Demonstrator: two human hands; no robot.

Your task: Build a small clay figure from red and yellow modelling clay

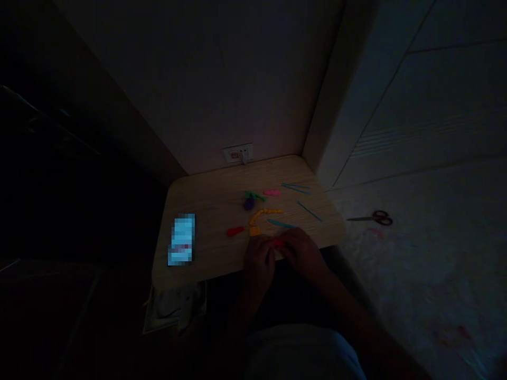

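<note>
Both of my hands are at the table's front edge in dim light. A small red piece of modelling clay [278, 241] shows between them. My right hand [304, 252] pinches it from the right, and the curled fingers of my left hand [259, 259] meet its left end; part of it is hidden by the fingers. Just beyond my left hand lies an orange clay square [254, 231] with a curved yellow-orange twisted strand [264, 212] above it. A blue pointed tool [281, 224] lies behind my right hand. Another red clay piece [235, 231] rests to the left.
On the wooden table [209, 206] are a lit phone [182, 239], green clay [253, 196], a purple lump [249, 204], a pink piece [272, 193] and several thin blue sticks [309, 210]. A wall socket [238, 154] holds a plug. Scissors [372, 218] lie at the right.
</note>
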